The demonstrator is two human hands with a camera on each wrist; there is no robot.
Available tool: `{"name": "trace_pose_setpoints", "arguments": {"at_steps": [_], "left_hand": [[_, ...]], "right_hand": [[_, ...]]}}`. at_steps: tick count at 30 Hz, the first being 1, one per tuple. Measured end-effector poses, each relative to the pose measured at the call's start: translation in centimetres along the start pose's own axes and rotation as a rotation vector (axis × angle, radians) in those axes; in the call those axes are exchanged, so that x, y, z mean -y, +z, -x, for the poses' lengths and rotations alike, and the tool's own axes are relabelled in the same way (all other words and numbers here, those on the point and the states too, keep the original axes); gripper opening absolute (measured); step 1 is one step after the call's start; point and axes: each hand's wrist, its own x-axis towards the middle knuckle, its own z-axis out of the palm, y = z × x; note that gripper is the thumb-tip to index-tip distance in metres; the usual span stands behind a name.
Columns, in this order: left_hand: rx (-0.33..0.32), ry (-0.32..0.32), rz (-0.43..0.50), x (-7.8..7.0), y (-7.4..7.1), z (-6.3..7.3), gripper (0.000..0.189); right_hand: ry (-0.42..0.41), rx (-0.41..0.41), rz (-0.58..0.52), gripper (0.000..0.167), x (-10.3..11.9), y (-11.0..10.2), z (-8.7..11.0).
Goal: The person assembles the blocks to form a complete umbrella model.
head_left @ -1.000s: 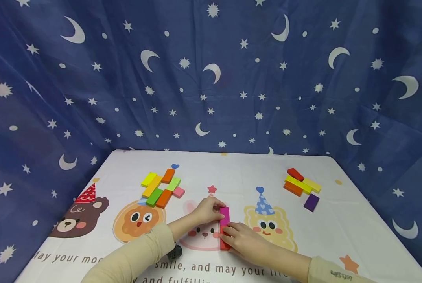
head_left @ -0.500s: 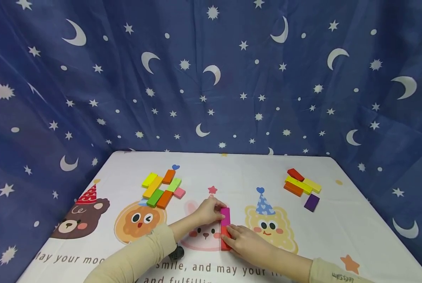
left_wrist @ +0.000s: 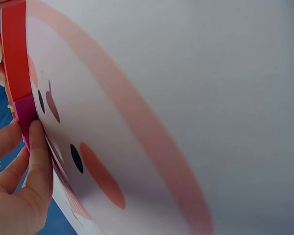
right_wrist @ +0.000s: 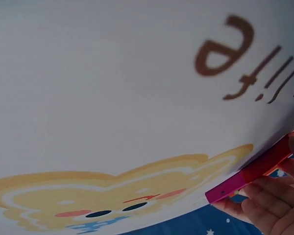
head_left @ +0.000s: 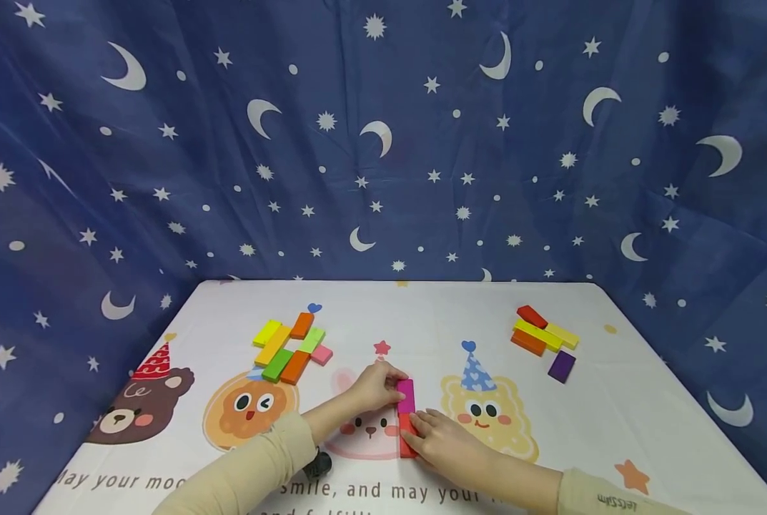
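Near the middle of the table a magenta block (head_left: 407, 395) and a red block (head_left: 405, 435) lie end to end in one straight line, the magenta one farther from the body. My left hand (head_left: 375, 386) pinches the magenta block between thumb and fingers. From the other side my right hand (head_left: 449, 440) holds the red block, fingers along its outer side. In the left wrist view the red block (left_wrist: 15, 49) and magenta block (left_wrist: 25, 115) meet end to end. In the right wrist view a thumb sits at the near end of the red block (right_wrist: 269, 160).
Several coloured blocks (head_left: 272, 346) lie flat in a cluster at the back left. At the back right is another group of blocks (head_left: 537, 334), with a purple block (head_left: 561, 366) beside it. A small black object (head_left: 319, 463) is next to my left sleeve. A starry curtain (head_left: 383, 143) hangs behind the table.
The head view has shifted slightly. Both hands keep their places on the magenta and red blocks, with hardly any movement.
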Motion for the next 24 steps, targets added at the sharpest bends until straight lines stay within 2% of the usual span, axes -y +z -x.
{"name": "trace_pose_setpoints", "arguments": {"at_steps": [3, 10, 16, 20, 24], "left_hand": [[0.022, -0.009, -0.006, -0.1, -0.2, 0.1, 0.034], [0.104, -0.016, -0.003, -0.3, -0.8, 0.3, 0.046], [0.187, 0.004, 0.031, -0.2, -1.4, 0.2, 0.06], [0.241, -0.008, 0.057, -0.2, -1.5, 0.3, 0.071], [0.226, -0.029, 0.05, -0.6, -1.3, 0.7, 0.077]], "right_hand": [[0.035, 0.006, -0.072, 0.034, 0.0, -0.1, 0.0], [0.194, 0.045, -0.365, 0.041, -0.4, 0.0, 0.3], [0.245, 0.086, -0.53, 0.045, -1.1, 0.0, 0.6], [0.282, 0.136, -0.612, 0.048, -1.5, 0.0, 1.0], [0.282, 0.185, -0.625, 0.052, -1.7, 0.0, 1.3]]}}
